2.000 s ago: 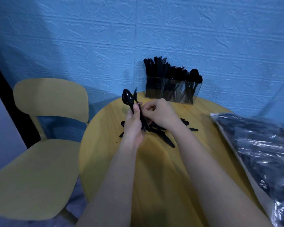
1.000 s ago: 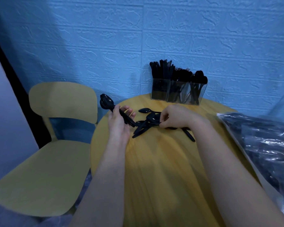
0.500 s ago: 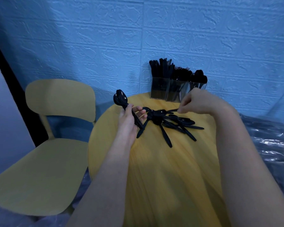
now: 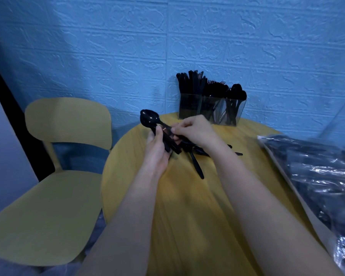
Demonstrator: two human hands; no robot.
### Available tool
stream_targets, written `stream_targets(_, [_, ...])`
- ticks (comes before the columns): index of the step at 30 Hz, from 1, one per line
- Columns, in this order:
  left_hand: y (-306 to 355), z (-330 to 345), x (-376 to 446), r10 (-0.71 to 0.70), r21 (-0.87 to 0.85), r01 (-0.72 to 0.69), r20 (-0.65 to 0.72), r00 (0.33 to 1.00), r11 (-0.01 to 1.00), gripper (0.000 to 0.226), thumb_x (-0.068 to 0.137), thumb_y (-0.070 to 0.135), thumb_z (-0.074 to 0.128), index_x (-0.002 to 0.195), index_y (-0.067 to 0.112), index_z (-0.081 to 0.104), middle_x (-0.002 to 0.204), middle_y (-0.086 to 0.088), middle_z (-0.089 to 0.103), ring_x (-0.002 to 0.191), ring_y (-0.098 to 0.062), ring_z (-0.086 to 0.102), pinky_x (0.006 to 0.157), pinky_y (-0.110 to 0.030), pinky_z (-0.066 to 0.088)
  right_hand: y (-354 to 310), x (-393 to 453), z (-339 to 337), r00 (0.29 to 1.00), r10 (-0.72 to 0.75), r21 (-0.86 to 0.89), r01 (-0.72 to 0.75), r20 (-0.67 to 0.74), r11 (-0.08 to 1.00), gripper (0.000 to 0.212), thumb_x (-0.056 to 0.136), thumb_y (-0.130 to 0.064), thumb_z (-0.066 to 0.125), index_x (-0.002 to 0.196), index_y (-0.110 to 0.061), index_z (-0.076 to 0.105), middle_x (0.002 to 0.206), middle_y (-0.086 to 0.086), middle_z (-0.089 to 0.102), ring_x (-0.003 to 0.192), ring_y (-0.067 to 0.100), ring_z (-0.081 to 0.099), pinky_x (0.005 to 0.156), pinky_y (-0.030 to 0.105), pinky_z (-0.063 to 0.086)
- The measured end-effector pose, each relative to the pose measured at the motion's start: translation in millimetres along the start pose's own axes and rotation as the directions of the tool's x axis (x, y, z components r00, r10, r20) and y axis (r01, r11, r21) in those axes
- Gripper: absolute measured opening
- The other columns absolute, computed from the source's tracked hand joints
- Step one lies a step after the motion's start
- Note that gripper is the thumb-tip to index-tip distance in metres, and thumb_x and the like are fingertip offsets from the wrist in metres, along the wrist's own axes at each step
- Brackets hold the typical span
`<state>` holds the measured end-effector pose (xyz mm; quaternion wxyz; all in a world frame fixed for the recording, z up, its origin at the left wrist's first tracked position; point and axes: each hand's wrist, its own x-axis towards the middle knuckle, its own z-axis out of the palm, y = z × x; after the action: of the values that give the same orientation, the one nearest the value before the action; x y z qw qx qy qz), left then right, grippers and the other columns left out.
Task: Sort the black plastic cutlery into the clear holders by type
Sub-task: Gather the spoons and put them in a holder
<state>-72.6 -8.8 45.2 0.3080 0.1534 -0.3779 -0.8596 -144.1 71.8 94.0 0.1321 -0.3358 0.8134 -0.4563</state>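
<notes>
My left hand (image 4: 157,150) grips a bundle of black plastic spoons (image 4: 150,118) by the handles, bowls pointing up and left. My right hand (image 4: 195,130) meets it from the right and pinches a black piece against that bundle. Under and behind my right hand lies a loose pile of black cutlery (image 4: 197,164) on the round yellow table (image 4: 187,206). Three clear holders (image 4: 209,110) stand at the table's far edge against the wall, holding knives on the left, forks in the middle and spoons on the right.
A yellow chair (image 4: 54,176) stands to the left of the table. A clear plastic bag of black cutlery (image 4: 317,172) covers the table's right side. The blue textured wall (image 4: 167,46) rises right behind the holders.
My right hand has come back from near the holders to my left hand and now pinches a piece against the bundle. My left hand keeps hold of the spoons.
</notes>
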Motion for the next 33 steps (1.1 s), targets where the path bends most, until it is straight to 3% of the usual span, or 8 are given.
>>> stream_targets(4, [-2.3,-0.8,0.6,0.009,0.04,-0.01,0.022,1.0,0.999,0.02,0.103,0.026,0.033,0.104,0.013,0.048,0.1,-0.007,0.069,0.093,-0.018,0.067,0.08,-0.031,0.055,4.0,0.1,7.0,0.994,-0.006,-0.028,0.009,0.11,1.0,0.011,0.083,-0.018,0.07,0.073,-0.015,0.073,0.101,-0.011,0.07,0.087,0.008,0.064,0.09,0.032,0.052])
stream_targets(8, [-5.1,-3.3,2.6,0.022,0.1,-0.025,0.033,0.999,0.995,0.02,0.101,0.021,0.04,0.115,0.008,0.047,0.097,-0.005,0.07,0.094,-0.018,0.067,0.074,-0.027,0.055,2.7,0.0,1.0,0.989,0.008,-0.169,0.018,0.15,0.985,0.018,0.084,-0.029,0.069,0.074,-0.014,0.074,0.078,-0.011,0.068,0.082,0.008,0.062,0.079,0.027,0.05])
stream_targets(11, [-4.5,-4.8,3.9,0.009,0.032,-0.01,0.032,0.999,0.999,0.018,0.102,0.018,0.038,0.116,0.012,0.047,0.098,-0.007,0.07,0.093,-0.02,0.069,0.083,-0.035,0.055,8.2,2.0,-22.3,0.996,-0.003,-0.262,0.025,0.086,0.965,0.02,0.085,-0.036,0.068,0.08,-0.018,0.074,0.079,-0.005,0.07,0.074,0.006,0.061,0.071,0.022,0.05])
stream_targets(14, [-4.4,-3.4,4.2,-0.005,-0.026,0.006,0.032,0.999,1.0,0.015,0.102,0.017,0.038,0.112,0.012,0.048,0.1,-0.011,0.069,0.096,-0.025,0.069,0.089,-0.042,0.053,28.5,7.3,-41.8,0.997,-0.022,-0.459,-0.015,-0.075,0.888,0.009,0.088,-0.026,0.066,0.09,-0.019,0.072,0.093,-0.001,0.069,0.083,0.009,0.059,0.08,0.025,0.049])
stream_targets(17, [-6.4,-1.5,4.5,-0.017,-0.008,0.017,0.027,0.999,1.0,0.015,0.102,0.016,0.038,0.112,0.011,0.048,0.1,-0.012,0.069,0.093,-0.025,0.07,0.084,-0.039,0.055,48.3,11.5,-39.3,0.999,0.026,-0.611,-0.035,-0.024,0.791,0.022,0.091,-0.022,0.062,0.111,-0.017,0.069,0.113,0.004,0.066,0.102,0.019,0.059,0.088,0.032,0.047])
stream_targets(22, [-5.9,-0.8,6.0,-0.041,-0.024,0.042,0.03,0.999,0.999,0.014,0.102,0.016,0.038,0.108,0.012,0.049,0.094,-0.01,0.072,0.09,-0.026,0.071,0.08,-0.037,0.056,63.7,14.5,-28.5,1.0,0.024,-0.714,-0.008,0.011,0.7,0.025,0.089,-0.024,0.064,0.111,-0.014,0.068,0.107,0.006,0.061,0.092,0.02,0.058,0.079,0.032,0.052])
stream_targets(30, [-6.3,-1.6,5.4,-0.082,0.036,0.08,0.041,0.996,0.996,0.018,0.103,0.017,0.037,0.113,0.009,0.049,0.098,-0.012,0.071,0.089,-0.026,0.071,0.078,-0.037,0.056,54.1,12.7,-55.5,0.976,-0.163,-0.554,0.058,-0.143,0.831,0.023,0.091,-0.024,0.061,0.113,-0.02,0.065,0.106,-0.004,0.064,0.093,0.011,0.057,0.08,0.026,0.047])
stream_targets(33, [-5.3,-0.5,4.3,-0.142,0.051,0.138,0.067,0.988,0.989,0.018,0.102,0.016,0.039,0.112,0.006,0.05,0.099,-0.014,0.07,0.084,-0.026,0.072,0.074,-0.035,0.059,37.2,5.3,-68.6,0.964,-0.264,-0.422,0.234,-0.013,0.876,0.023,0.089,-0.019,0.063,0.111,-0.019,0.07,0.089,-0.022,0.057,0.081,-0.004,0.05,0.077,0.008,0.035])
